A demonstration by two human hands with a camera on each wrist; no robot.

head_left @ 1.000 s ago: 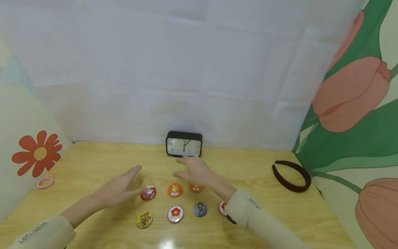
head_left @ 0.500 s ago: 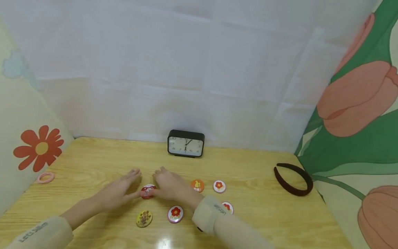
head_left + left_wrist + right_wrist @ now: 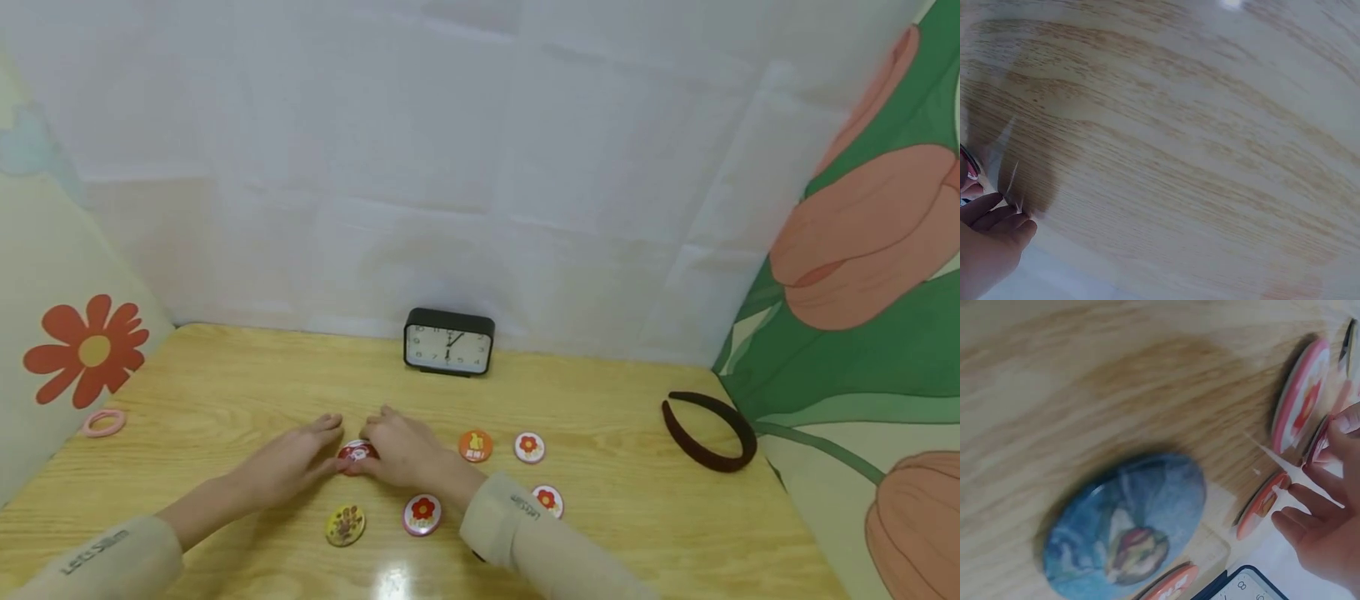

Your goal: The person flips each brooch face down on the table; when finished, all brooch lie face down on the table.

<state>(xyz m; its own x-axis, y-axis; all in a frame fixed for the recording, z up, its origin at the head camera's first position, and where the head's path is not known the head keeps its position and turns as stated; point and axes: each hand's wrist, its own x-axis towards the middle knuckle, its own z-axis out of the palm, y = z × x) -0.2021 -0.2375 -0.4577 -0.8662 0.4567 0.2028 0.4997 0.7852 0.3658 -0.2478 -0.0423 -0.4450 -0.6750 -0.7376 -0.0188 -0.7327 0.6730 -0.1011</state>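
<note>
A red-and-white button badge lies between my two hands at the middle left of the table. My left hand holds its left edge with the thumb, the other fingers stretching beyond it. Across from it, my right hand pinches the right side, as the right wrist view shows with the badge between thumb and finger. An orange badge lies close by the right fingers and is hidden in the head view. Under the right forearm, a blue portrait badge shows only in the right wrist view.
Nearer me lie a yellow badge and a flower badge. An orange badge and two more flower badges sit to the right. A black clock stands behind; a dark headband and pink ring lie sideways.
My right hand has swung left from in front of the clock to the red badge, uncovering a flower badge. The left hand has stayed nearly in place, its thumb now on the badge's edge.
</note>
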